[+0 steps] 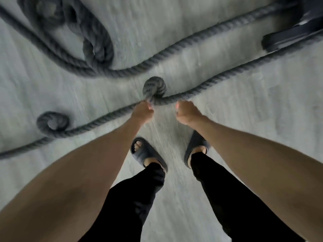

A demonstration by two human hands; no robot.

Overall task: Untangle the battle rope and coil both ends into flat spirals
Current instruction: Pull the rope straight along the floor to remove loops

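A thick dark grey battle rope [218, 76] lies across the pale floor in two long strands. The near strand has a small twisted loop [154, 88] straight ahead of me and another small curl [52, 122] at the left. My left hand [142, 111] is closed on the near strand at the base of the twisted loop. My right hand [186, 112] is curled into a fist just below the same strand, a hand's width to the right, and the rope runs past above it unbroken. A tangled heap of rope [90, 35] sits at the upper left.
My feet in dark slides [148, 154] stand close behind the near strand. A dark piece of equipment with a foot [286, 37] occupies the upper right corner, where both strands lead. The far strand [157, 62] curves between the heap and my hands.
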